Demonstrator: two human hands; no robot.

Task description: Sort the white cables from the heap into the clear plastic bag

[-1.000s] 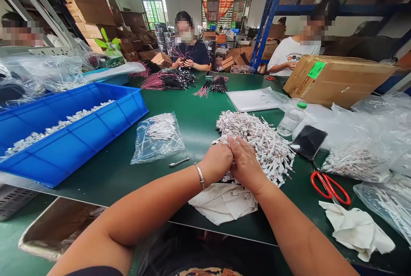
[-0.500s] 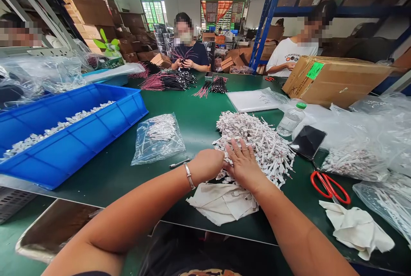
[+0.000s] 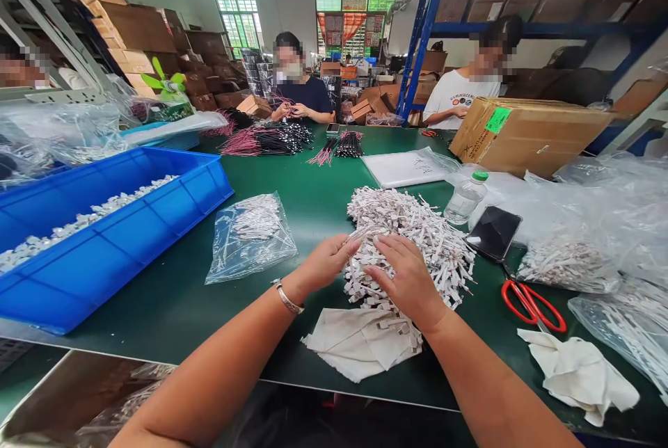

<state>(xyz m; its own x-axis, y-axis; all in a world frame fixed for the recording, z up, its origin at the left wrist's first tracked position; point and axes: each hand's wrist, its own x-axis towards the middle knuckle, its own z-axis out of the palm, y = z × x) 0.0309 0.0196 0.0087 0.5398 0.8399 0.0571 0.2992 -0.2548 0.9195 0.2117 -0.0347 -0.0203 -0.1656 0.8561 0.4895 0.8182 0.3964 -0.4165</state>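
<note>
A large heap of white cable pieces [image 3: 428, 239] lies on the green table. At the heap's left edge is my left hand [image 3: 326, 264], a bracelet on its wrist; its fingers are pinched together around some thin white pieces, partly hidden. My right hand [image 3: 410, 277] is over the front of the heap with thumb and fingers apart, close to the left fingertips; I see nothing held in it. Below the heap a white cloth [image 3: 349, 347] has a few pieces on its right part. Left of my left hand lies a clear bag [image 3: 255, 232] of white pieces.
On the left stands a blue bin [image 3: 120, 239] of white parts. To the right are a bottle [image 3: 466, 199], a phone [image 3: 495, 232], red-handled scissors [image 3: 532, 305], a crumpled cloth [image 3: 584, 375] and a cardboard box [image 3: 527, 135]. People sit across the table.
My left hand has turned from a curled fist to outstretched, pinching fingers at the heap's edge. My right hand has rotated, its thumb now spread. The view has shifted slightly.
</note>
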